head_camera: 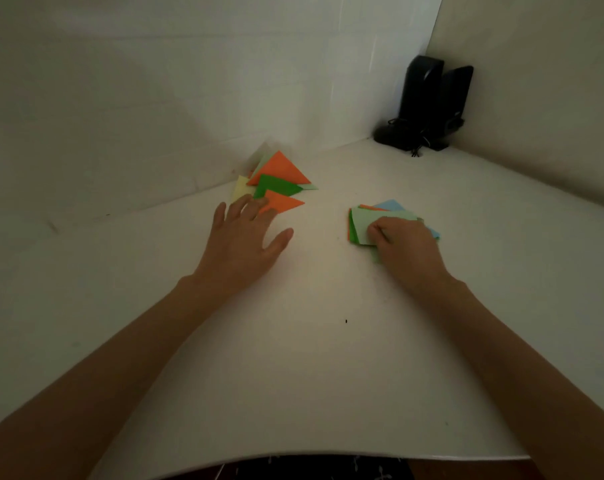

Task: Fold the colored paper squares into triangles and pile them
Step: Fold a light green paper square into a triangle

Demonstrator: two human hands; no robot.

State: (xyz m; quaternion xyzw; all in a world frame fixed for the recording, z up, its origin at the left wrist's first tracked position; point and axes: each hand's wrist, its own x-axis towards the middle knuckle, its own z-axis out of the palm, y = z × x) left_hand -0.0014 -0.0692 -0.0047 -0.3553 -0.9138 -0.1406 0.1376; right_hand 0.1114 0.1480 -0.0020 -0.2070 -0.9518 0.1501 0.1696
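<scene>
A pile of folded triangles point(279, 180), orange, green, pale green and pale yellow, lies on the white table near the back wall. My left hand point(246, 237) lies flat with fingers spread, its fingertips touching the nearest orange triangle point(283, 203). To the right is a stack of unfolded paper squares point(380, 220) with a pale green sheet on top and orange, green and blue ones beneath. My right hand point(402, 244) rests on that stack, its curled fingers pinching the top pale green sheet at its near edge.
Two black speakers point(428, 105) with cables stand in the back right corner. White walls close the table point(311, 358) at the back and right. The table's front edge runs along the bottom of the view.
</scene>
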